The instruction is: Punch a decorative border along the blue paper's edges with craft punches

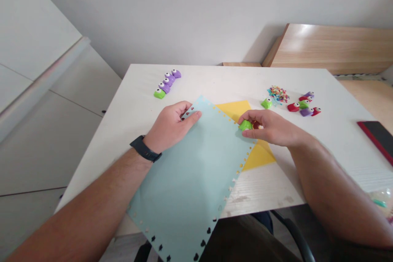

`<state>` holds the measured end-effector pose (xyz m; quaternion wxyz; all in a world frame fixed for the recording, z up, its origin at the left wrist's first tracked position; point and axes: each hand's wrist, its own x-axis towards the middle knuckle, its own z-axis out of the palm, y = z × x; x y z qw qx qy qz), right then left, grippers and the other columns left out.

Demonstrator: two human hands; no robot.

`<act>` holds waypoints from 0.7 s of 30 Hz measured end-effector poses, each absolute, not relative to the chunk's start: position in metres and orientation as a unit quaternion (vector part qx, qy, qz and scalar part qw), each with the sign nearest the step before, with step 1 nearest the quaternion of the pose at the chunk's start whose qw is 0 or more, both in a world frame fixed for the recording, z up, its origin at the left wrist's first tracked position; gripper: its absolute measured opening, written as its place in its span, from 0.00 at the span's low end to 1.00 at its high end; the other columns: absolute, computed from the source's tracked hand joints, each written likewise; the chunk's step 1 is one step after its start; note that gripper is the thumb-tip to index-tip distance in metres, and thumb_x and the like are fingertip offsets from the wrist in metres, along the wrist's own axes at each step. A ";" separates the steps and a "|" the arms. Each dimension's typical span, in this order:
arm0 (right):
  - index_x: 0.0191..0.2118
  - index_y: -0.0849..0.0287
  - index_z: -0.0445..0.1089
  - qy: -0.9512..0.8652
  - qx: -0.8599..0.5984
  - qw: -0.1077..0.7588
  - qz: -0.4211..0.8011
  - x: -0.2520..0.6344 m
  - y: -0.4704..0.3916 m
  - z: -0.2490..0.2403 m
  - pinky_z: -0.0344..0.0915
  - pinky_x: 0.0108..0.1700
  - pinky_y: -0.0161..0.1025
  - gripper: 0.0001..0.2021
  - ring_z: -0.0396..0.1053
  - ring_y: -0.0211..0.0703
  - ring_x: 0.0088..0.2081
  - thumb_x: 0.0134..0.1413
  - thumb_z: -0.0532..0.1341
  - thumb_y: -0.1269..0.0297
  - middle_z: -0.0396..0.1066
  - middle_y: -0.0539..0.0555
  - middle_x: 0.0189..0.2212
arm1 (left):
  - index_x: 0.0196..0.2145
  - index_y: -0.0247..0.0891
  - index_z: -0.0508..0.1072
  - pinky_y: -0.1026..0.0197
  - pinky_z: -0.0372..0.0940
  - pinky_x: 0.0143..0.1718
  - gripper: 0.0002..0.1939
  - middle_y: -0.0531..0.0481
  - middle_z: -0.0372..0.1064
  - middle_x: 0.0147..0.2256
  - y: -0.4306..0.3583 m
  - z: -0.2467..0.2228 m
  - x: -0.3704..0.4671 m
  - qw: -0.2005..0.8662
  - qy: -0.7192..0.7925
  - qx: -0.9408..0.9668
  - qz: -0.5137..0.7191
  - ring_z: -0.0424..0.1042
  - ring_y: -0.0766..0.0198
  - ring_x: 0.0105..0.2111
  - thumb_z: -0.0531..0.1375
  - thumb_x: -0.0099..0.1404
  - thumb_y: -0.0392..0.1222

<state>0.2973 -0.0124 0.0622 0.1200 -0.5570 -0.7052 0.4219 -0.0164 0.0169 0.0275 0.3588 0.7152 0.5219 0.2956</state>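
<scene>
A light blue sheet of paper [190, 180] has small shapes cut out along its edges, and its near end hangs over the table's front edge. My left hand [172, 125] is closed on the sheet's upper left edge, thumb on top. At the sheet's right corner, my right hand [267, 127] grips a green craft punch [245, 125] with its fingers and thumb. The punch sits at the paper's edge. A dark red and yellowish thing [257, 125] shows just behind it, partly hidden by my fingers. Yellow paper [259, 157] lies beneath the blue sheet.
A row of purple and green punches [166, 85] stands at the back left. Toward the right are a heap of coloured paper bits [278, 94], a lone green punch [266, 103] and several mixed punches [303, 104]. A black and red flat object [377, 137] lies at the right edge.
</scene>
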 end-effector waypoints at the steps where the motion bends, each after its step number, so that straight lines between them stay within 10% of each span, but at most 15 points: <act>1: 0.49 0.59 0.78 -0.705 -0.556 0.120 0.423 0.297 -0.012 0.062 0.63 0.37 0.41 0.18 0.68 0.43 0.33 0.55 0.68 0.55 0.73 0.51 0.32 | 0.40 0.38 0.78 0.63 0.60 0.29 0.18 0.52 0.76 0.32 0.017 0.028 -0.017 0.358 0.522 0.715 0.296 0.68 0.64 0.30 0.62 0.70 0.57; 21: 0.48 0.58 0.78 -0.714 -0.553 0.109 0.415 0.298 -0.013 0.063 0.63 0.36 0.40 0.18 0.67 0.42 0.32 0.53 0.69 0.56 0.72 0.49 0.30 | 0.38 0.38 0.77 0.64 0.59 0.28 0.18 0.52 0.74 0.30 0.018 0.027 -0.017 0.358 0.524 0.712 0.302 0.67 0.63 0.29 0.62 0.69 0.57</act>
